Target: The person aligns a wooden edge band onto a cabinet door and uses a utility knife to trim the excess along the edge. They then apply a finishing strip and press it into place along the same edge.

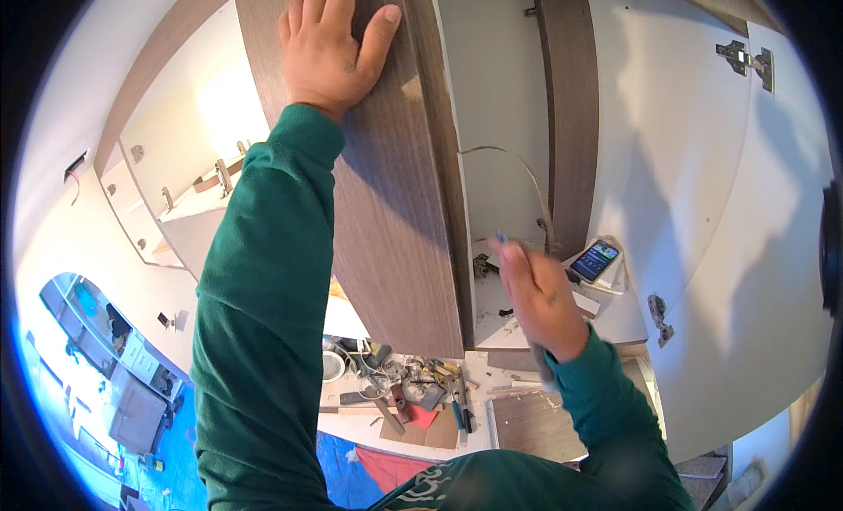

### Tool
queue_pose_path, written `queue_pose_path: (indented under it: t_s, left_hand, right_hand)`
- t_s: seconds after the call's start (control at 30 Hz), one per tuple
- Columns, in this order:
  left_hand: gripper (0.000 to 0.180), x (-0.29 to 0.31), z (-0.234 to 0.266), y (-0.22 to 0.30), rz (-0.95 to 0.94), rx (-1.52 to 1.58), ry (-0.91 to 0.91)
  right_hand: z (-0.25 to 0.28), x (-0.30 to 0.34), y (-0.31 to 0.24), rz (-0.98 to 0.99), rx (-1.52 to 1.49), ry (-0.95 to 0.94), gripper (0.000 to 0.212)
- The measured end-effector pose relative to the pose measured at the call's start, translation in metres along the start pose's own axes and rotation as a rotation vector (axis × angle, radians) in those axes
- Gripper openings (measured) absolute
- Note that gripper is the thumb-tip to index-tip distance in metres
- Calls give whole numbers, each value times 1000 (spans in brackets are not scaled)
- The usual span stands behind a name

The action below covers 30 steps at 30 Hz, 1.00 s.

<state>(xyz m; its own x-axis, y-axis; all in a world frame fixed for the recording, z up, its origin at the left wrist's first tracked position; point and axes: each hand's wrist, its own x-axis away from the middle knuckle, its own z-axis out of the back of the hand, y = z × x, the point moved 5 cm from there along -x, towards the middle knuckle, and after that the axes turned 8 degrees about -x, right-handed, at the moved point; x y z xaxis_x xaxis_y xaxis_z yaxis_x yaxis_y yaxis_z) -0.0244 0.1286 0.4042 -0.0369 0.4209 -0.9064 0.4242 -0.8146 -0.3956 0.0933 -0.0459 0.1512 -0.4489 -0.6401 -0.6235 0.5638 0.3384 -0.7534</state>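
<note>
My left hand (329,50) lies flat with fingers spread on a brown wood-grain cabinet panel (395,186), near its top. Lower down and to the right, my right hand (540,296) is closed in a fist beside the panel's edge. A small bluish tip shows above its fingers and a blurred greyish end below the wrist; what it holds I cannot make out. Between the panel's edge and the space behind that fist curves a thin strip (518,160). Inside the cabinet, a lit phone (594,260) rests on papers, right of my right hand.
White cabinet doors carry metal hinges (660,320) on the right. Below the panel, a work surface holds piled hand tools (404,384), cables and a wood board (536,423). At left are shelves with metal fittings (223,177) and blue floor sheeting (167,463).
</note>
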Motion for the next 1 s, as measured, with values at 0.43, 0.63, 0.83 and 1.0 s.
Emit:
queue_pose_path:
  t_s: [0.43,0.63,0.83,1.0]
  left_hand:
    - [89,106,-3,73,93,-25,-377]
    - [83,152,5,119,166,-125,-538]
    - [82,187,17,170,505,77,-545]
    - [83,245,28,204,632,120,-618]
  right_hand:
    - [46,198,139,-787,-731,153,55]
    - [49,213,149,-817,-765,175,58]
    - [50,219,145,-822,-772,158,58]
    - [61,223,135,-806,-746,199,59]
